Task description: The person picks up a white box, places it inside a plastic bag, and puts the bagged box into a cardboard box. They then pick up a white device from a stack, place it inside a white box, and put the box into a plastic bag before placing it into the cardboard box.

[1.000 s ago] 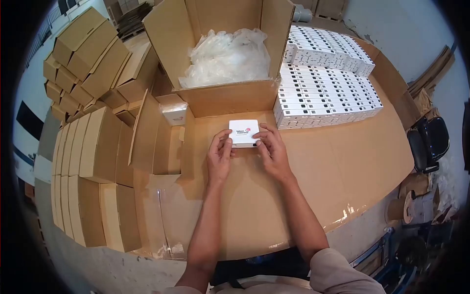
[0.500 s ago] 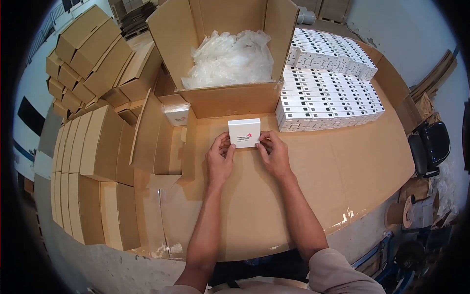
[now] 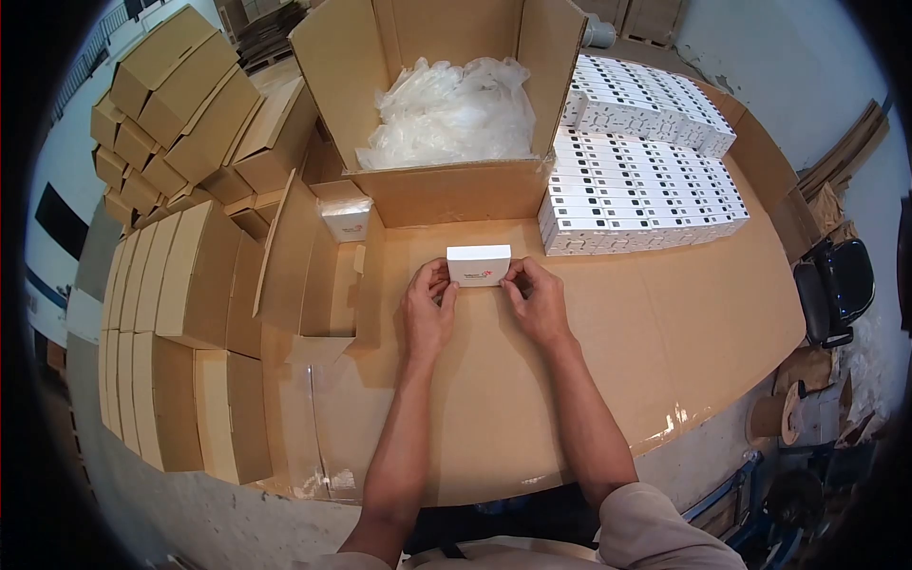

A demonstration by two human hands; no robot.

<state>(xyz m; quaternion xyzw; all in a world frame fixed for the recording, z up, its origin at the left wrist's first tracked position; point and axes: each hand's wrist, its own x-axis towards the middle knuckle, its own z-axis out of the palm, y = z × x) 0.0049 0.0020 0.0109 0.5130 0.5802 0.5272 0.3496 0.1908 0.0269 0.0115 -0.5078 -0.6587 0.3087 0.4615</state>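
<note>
Between my two hands is a small white box (image 3: 479, 267) with a red logo and dark print on the face toward me. My left hand (image 3: 429, 309) grips its left end, fingers curled behind and thumb at the front. At its right end, my right hand (image 3: 537, 302) pinches the lower corner. The white box is tipped, so its top edge shows above a foreshortened front. To the left stands an open brown carton (image 3: 331, 296), with a similar white box (image 3: 347, 220) in clear wrapping at its far end.
Rows of stacked white boxes (image 3: 646, 195) fill the table's back right. A large open carton (image 3: 456, 190) behind my hands holds crumpled clear plastic bags (image 3: 456, 109). Brown cartons (image 3: 180, 275) are piled at the left. A black chair (image 3: 836, 290) stands beyond the table's right edge.
The white box in my hands has tilted, and its printed face now looks shorter. Both hands keep their grip on its ends, with little shift in position.
</note>
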